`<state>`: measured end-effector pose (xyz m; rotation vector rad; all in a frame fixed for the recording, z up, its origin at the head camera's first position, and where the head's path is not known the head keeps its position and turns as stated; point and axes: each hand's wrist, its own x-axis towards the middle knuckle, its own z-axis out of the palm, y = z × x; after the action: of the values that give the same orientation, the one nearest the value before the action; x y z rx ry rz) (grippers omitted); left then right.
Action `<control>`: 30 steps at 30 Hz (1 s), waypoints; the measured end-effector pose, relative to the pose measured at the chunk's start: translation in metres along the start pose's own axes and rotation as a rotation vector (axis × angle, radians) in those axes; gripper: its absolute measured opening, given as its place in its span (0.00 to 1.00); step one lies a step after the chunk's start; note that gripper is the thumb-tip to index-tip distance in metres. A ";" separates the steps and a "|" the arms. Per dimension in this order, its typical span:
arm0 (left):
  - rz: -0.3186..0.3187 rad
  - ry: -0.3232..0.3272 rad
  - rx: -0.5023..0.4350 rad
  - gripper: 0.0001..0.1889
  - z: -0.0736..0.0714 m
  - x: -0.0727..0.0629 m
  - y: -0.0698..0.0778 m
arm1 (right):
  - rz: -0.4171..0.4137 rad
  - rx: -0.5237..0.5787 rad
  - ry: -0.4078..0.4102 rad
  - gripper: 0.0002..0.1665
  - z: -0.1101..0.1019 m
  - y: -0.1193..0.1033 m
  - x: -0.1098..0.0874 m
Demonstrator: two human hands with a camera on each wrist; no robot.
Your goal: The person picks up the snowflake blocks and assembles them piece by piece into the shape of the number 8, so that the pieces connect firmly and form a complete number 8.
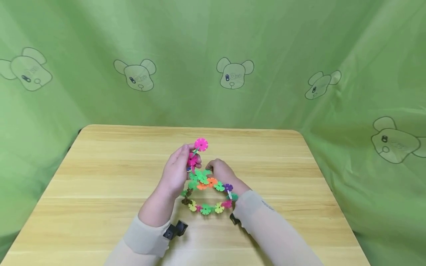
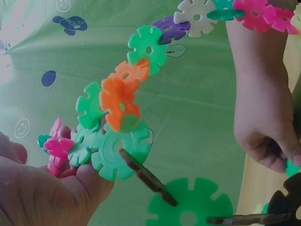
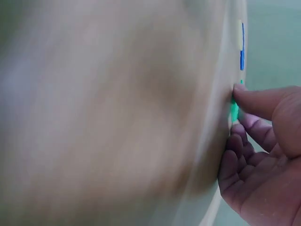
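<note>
A loop of interlocking plastic snowflake discs [image 1: 206, 209] in many colours hangs between my hands in the head view. My left hand [image 1: 176, 170] holds it near a cluster of green discs [image 1: 196, 176]. Above them a short branch rises past the fingers to a pink disc [image 1: 201, 145]. In the left wrist view, orange discs [image 2: 120, 104] join the green ones by the left fingers. My right hand [image 1: 223, 173], beside the cluster, pinches a green disc [image 3: 234, 110] between thumb and fingers. Whether that disc is joined to the loop I cannot tell.
A wooden table [image 1: 100, 177] lies beneath both hands. Green cloth [image 1: 186, 99] with bear-face drawings surrounds it. Each wrist carries a small black camera [image 1: 176, 229]. A large blurred surface fills most of the right wrist view.
</note>
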<state>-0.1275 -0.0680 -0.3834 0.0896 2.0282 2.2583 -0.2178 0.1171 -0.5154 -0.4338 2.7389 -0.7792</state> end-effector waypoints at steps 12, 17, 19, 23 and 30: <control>0.068 0.081 -0.150 0.11 0.004 0.002 -0.007 | -0.013 0.464 0.126 0.11 -0.049 0.019 -0.034; 0.049 0.094 -0.138 0.10 0.006 0.001 -0.005 | -0.238 0.694 0.353 0.09 -0.086 -0.014 -0.060; 0.052 0.093 -0.132 0.11 0.007 0.000 -0.004 | -0.363 0.754 0.428 0.07 -0.093 -0.029 -0.070; 0.064 0.087 -0.154 0.11 0.011 0.000 -0.003 | -0.566 0.718 0.534 0.05 -0.096 -0.049 -0.084; 0.083 0.078 -0.180 0.10 0.015 0.000 -0.003 | -0.736 0.606 0.639 0.12 -0.095 -0.059 -0.087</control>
<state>-0.1255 -0.0529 -0.3849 0.0733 1.8795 2.5214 -0.1559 0.1443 -0.3906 -1.2384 2.5934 -2.1648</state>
